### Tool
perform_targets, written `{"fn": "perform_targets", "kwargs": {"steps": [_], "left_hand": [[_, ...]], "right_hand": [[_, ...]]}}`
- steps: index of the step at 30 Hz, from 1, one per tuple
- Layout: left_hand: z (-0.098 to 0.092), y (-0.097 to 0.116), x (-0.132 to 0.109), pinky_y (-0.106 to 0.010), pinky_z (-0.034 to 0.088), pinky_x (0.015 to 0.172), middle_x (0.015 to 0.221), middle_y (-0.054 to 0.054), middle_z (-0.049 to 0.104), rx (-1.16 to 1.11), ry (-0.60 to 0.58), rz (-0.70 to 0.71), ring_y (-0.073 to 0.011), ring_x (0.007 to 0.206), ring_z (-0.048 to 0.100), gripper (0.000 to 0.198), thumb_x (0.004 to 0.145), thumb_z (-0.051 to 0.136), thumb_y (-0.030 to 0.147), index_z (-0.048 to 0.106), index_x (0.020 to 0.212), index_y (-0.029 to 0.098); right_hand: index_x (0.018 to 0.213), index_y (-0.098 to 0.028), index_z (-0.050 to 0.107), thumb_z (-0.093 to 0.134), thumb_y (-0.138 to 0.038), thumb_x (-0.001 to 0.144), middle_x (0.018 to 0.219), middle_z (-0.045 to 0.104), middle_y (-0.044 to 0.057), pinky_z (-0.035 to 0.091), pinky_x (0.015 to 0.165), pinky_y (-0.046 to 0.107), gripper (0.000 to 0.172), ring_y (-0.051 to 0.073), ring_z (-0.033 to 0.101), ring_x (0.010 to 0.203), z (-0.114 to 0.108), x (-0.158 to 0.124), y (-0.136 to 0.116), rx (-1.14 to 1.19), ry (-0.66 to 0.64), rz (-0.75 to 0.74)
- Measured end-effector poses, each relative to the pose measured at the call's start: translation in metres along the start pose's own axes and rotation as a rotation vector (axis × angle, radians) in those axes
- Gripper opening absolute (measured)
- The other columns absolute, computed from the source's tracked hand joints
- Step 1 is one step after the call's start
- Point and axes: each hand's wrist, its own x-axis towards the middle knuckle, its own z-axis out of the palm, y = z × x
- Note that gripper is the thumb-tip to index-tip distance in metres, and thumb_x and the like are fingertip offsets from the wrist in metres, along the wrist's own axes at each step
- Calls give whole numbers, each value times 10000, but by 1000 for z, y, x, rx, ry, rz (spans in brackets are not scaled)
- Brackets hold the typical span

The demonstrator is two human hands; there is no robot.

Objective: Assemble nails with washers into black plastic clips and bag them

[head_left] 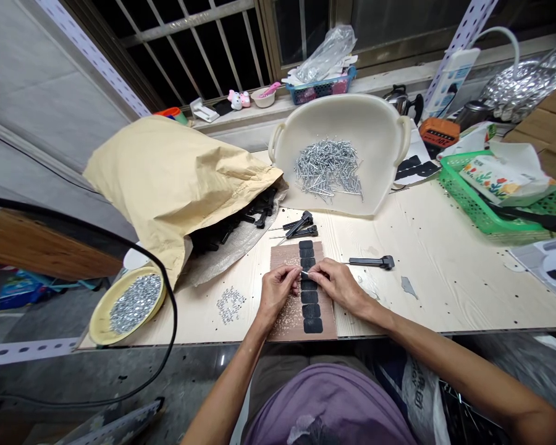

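Observation:
My left hand [278, 289] and my right hand [337, 280] meet over a brown board [287, 327], fingertips pinched. Between them shows a short, thin metal pin [304, 272], its ends hidden in the fingers of both hands. Beneath runs a column of black rounded pads [311, 310] along the board, with pale crumbs scattered beside it. Right of my right hand lies a black-handled piece with a thin metal tip [371, 262]. Several similar black pieces [301, 227] lie just beyond the board. Left of my left hand is a small scatter of silvery bits [230, 305].
A white basin [375, 191] holding a heap of metal pins [328, 165] leans at the back. A tan sack [167, 167] spills black parts at left, near a yellow bowl [99, 330] of silvery bits. A green basket [486, 222] stands right. A black cable [169, 290] arcs across the left.

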Motion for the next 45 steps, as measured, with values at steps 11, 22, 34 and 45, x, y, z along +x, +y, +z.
{"fn": "perform_targets", "kwargs": {"steps": [11,22,34,45], "left_hand": [[1,-3,3,-219,454,503,553,14,570,-22,-52,-56,-103,476,539,330,750,621,463,655,733,135],[-34,-9,5,-203,435,448,585,8,581,-2,133,-66,-84,453,504,295,715,662,407,647,781,120],[-105,-36,4,-244,395,559,639,-42,675,613,240,26,-157,591,581,113,684,647,255,699,638,165],[-149,-19,-23,-298,415,678,758,-57,668,711,136,227,-185,729,581,157,800,596,294,726,786,207]], "right_hand": [[768,-168,599,519,-369,851,705,589,5,426,601,238,232,118,539,636,-4,5,2,58,7,63],[911,-184,606,471,-270,890,868,585,55,449,733,295,161,165,560,799,-8,-7,7,-209,35,-48],[1021,-239,636,440,-392,905,1010,654,49,478,799,337,274,203,611,929,-19,-35,12,-327,62,-50],[976,-242,629,476,-405,886,958,655,33,471,790,315,242,186,618,887,-18,-45,7,-378,104,-61]]}}
